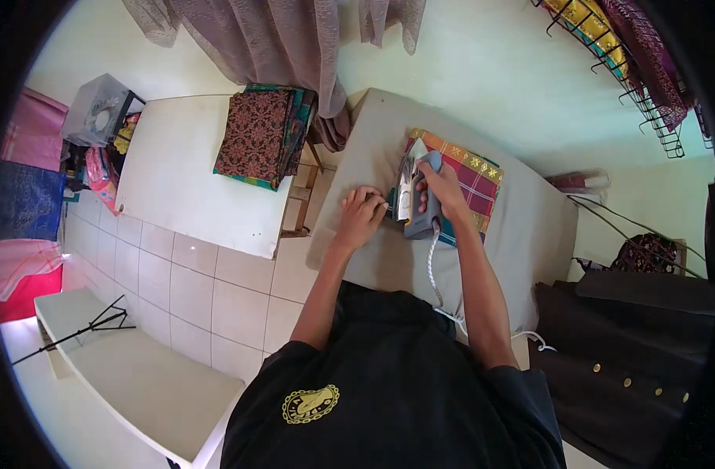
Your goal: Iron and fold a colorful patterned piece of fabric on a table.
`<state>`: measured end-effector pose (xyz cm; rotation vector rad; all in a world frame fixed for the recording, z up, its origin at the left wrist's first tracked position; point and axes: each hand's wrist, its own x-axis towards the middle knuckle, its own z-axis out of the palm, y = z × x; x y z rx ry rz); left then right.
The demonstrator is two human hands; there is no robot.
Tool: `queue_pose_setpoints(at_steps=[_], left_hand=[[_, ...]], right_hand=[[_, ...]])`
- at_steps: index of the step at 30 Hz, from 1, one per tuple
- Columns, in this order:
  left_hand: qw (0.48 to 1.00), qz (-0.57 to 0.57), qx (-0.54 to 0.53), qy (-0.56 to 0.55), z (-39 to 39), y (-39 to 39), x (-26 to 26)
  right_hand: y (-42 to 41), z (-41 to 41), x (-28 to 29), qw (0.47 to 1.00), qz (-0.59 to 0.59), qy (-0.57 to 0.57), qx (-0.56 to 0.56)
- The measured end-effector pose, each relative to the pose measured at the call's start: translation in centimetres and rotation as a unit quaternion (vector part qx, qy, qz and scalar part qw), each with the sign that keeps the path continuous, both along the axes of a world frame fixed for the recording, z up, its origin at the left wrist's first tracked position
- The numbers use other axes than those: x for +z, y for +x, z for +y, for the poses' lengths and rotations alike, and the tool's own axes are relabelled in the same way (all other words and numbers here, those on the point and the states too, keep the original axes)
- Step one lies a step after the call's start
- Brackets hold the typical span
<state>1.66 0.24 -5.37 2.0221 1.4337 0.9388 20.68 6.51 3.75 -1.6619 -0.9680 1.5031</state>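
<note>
My right hand (442,189) is closed around the handle of a grey electric iron (422,202), whose shiny soleplate is tipped up and faces left. The iron is over the left part of a folded plaid cloth (477,182) in maroon, green and gold; whether it touches the cloth I cannot tell. Beneath lies a padded table with a beige cover (516,234). Just left of the iron, my left hand (363,212) rests with bent fingers at the cloth's left edge; whether it pinches the fabric is hidden. A braided white cord (432,267) runs from the iron's heel towards my body.
Folded patterned cloths (258,133) are stacked on a white table (199,176) to the left, under a curtain (275,47). A dark buttoned garment (615,328) lies at right. Wire racks (633,82) hang upper right. A long bench (152,375) stands lower left.
</note>
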Motion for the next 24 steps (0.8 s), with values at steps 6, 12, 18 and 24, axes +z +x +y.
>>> queue_pose_setpoints(at_steps=[6,12,18,24], left_hand=[[0.996,-0.06,0.047,-0.047,-0.4,0.4,0.8],[0.994,-0.073,0.079,0.016,-0.1,0.0,-0.2],[0.992,-0.116,0.047,0.013,-0.2,-0.1,0.2],[0.996,-0.035,0.076,0.027,-0.7,0.6,2.0]], right_hand=[[-0.5,-1.3,0.8,0.998,0.056,0.013,-0.001],[-2.5,1.5,-3.0,0.99,-0.109,0.075,-0.052],[-2.9,1.3,-7.0,0.918,-0.347,0.177,-0.078],[-4.4,0.5,-0.7,0.972,-0.193,0.079,-0.108]])
